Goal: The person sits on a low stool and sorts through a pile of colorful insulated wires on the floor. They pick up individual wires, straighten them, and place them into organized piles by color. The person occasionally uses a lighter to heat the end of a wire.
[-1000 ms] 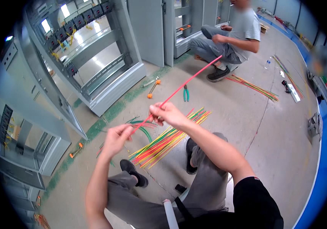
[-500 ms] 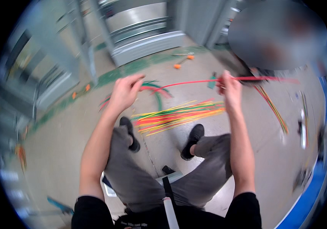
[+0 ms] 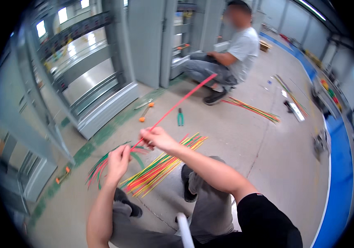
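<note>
A long red wire (image 3: 177, 104) slants up and to the right from between my hands, its far part standing free in the air. My right hand (image 3: 158, 139) has its fingers closed round the wire. Close beside it and lower, my left hand (image 3: 119, 162) pinches near the wire's lower end. Under my hands, a loose pile of red, yellow and green wires (image 3: 164, 167) lies on the floor between my shoes. A curved bunch of green and red wires (image 3: 98, 164) lies just left of it, partly hidden by my left hand.
Green-handled pliers (image 3: 180, 117) and an orange-ended tool (image 3: 145, 113) lie beyond the pile. Open grey cabinets (image 3: 108, 109) stand at the left. A co-worker (image 3: 239, 51) squats ahead by another cabinet. More wires (image 3: 253, 109) lie at the right, short of a blue floor strip (image 3: 338, 182).
My view has swung to the right and up, bringing the co-worker into full sight. My hands, wide apart before, are now close together on the red wire, which points up and away.
</note>
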Tool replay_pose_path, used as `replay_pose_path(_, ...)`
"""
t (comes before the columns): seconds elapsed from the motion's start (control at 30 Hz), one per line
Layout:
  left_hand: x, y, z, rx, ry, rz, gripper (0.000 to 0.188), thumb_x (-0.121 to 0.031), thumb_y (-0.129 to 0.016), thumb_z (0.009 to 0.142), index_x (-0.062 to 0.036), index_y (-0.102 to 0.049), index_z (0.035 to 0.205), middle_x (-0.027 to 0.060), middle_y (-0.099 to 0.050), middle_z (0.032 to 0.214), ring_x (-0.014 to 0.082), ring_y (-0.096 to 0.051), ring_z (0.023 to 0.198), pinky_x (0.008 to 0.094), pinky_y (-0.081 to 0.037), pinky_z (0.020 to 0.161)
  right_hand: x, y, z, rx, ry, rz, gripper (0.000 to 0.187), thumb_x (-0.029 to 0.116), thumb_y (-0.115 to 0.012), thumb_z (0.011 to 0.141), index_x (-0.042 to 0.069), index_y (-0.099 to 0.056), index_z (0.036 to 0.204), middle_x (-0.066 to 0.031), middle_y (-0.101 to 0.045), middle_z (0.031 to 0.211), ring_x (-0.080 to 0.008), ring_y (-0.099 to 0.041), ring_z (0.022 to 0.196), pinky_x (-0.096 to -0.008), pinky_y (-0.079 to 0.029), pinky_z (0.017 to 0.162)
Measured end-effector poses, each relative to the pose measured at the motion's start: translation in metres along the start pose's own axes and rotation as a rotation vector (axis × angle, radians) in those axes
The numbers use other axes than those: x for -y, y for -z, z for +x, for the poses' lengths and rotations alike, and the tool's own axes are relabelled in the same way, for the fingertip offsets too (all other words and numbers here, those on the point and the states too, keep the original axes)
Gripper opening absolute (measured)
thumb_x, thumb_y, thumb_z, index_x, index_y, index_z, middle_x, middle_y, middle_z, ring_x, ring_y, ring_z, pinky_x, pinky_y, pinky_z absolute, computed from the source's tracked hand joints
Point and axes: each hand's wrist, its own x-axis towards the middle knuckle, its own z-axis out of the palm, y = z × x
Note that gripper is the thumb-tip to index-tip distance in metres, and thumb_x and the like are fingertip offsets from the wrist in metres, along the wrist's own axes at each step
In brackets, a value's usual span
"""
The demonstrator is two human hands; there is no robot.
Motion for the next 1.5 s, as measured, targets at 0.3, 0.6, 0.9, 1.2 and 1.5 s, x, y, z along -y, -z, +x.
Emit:
replay_pose_path(0.3,0.014,0.018,-0.023,0.018,-0.031,-0.033,0.033,-0.026,-0.060,0.092,0.0036,-0.067,0.078,-0.0002,-0.044,0.053,0.0055,-0.038,0.052,0.0272,-0.031,0.048,-0.001,0.003,-0.029,0.149,-0.115,-0.269,0.039,0.039,-0.052,0.096,0.002,-0.061,0.088,-0.0021,-0.059,0.077,-0.0088,-0.052,0.067,-0.0252,-0.045,0.056)
replay_pose_path(0.6,0.022,0.035,-0.026,-0.129,0.026,0.118,0.039,-0.030,-0.061,0.091,0.0046,-0.066,0.074,0.0046,-0.046,0.049,0.0084,-0.041,0.050,0.0305,-0.035,0.047,-0.003,0.005,-0.053,-0.267,0.104,-0.489,0.046,0.033,-0.066,0.088,0.004,-0.046,0.058,0.0017,-0.040,0.052,-0.0075,-0.039,0.053,-0.0300,-0.037,0.046)
replay_pose_path(0.9,0.047,0.031,-0.014,-0.258,-0.081,0.068,0.045,-0.023,-0.057,0.092,0.0030,-0.039,0.060,0.0055,-0.025,0.053,0.0076,-0.028,0.052,0.0364,-0.023,0.045,0.018,0.002,-0.086,-0.270,0.409,-0.431,0.045,0.028,-0.061,0.092,-0.001,-0.046,0.061,-0.0057,-0.037,0.049,-0.0061,-0.033,0.053,-0.0293,-0.033,0.044)
replay_pose_path(1.2,0.042,0.053,-0.029,-0.209,0.079,0.264,0.034,-0.022,-0.063,0.087,0.0083,-0.062,0.071,0.0101,-0.048,0.048,0.0091,-0.042,0.049,0.0321,-0.036,0.047,0.166,-0.044,-0.175,0.166,1.532,0.136,0.042,0.037,-0.034,0.100,-0.002,-0.049,0.104,-0.0124,-0.057,0.073,-0.0194,-0.048,0.051,-0.0319,-0.040,0.048)
replay_pose_path(1.5,0.049,0.008,-0.006,-0.072,0.055,0.184,0.033,-0.021,-0.062,0.087,0.0080,-0.062,0.073,0.0076,-0.046,0.050,0.0086,-0.042,0.051,0.0308,-0.036,0.048,0.187,-0.072,-0.185,0.393,1.326,0.405,0.093,0.067,-0.035,0.090,-0.022,-0.044,0.115,-0.0282,-0.063,0.085,-0.0307,-0.062,0.065,-0.0364,-0.051,0.058)
